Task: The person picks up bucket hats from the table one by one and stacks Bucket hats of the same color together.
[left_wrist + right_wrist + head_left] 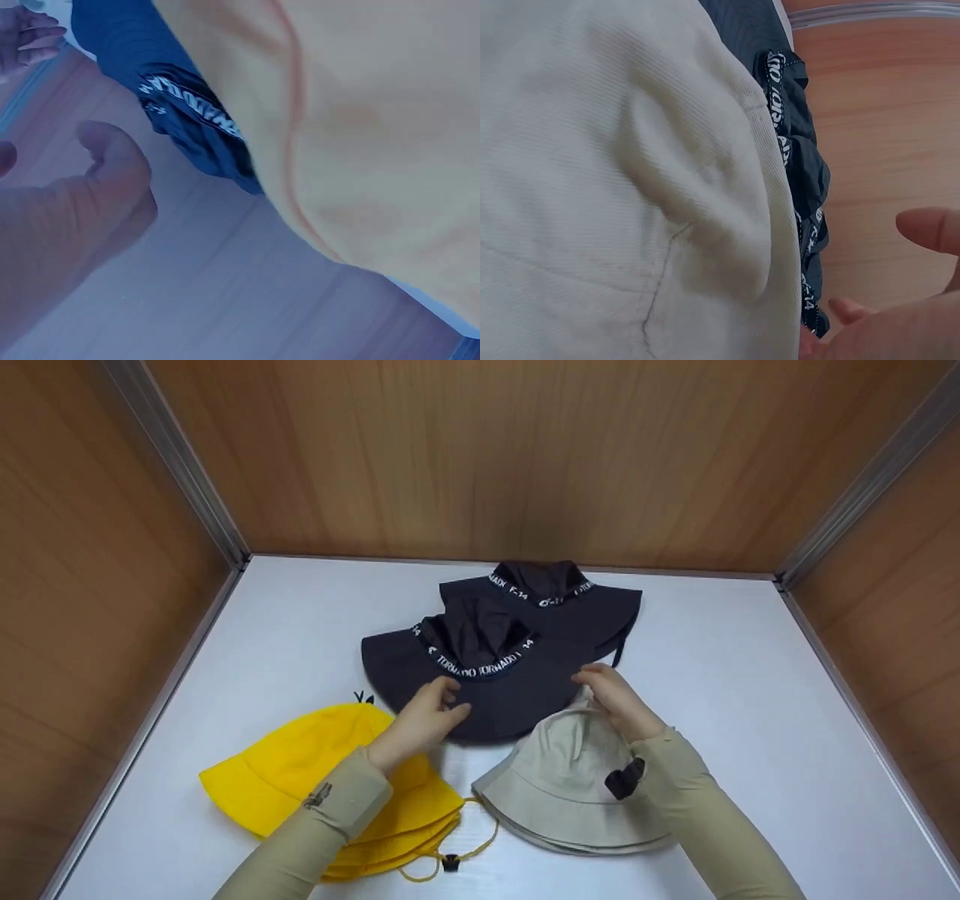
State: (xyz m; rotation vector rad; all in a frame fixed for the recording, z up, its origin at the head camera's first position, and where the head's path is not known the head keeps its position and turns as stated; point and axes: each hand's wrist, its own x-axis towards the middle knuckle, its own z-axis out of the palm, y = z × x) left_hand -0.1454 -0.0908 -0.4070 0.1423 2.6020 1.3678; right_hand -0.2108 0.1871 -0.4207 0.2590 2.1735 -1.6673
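My left hand (pixel 420 718) hovers between a stack of yellow bucket hats (pixel 281 757) and the nearer black wide-brimmed hat (pixel 510 709). Its fingers bend loosely around nothing; the left wrist view shows the thumb (pixel 116 161) apart from the yellow cloth. Over the crown of the beige bucket hats (pixel 559 769), which are stacked brim on brim, my right hand (pixel 621 705) has loosely bent fingers with nothing between them. Whether it touches the beige cloth cannot be told. A second black hat (pixel 607 611) lies behind the first, both with openings up and white lettering on the inner bands.
A yellow cord with a black toggle (pixel 451 863) trails from the yellow hats. Wood-patterned panels (pixel 480 457) with metal edging enclose the white table (pixel 750 720) at the back and both sides. A black clip-like piece (pixel 625 780) is beside my right cuff.
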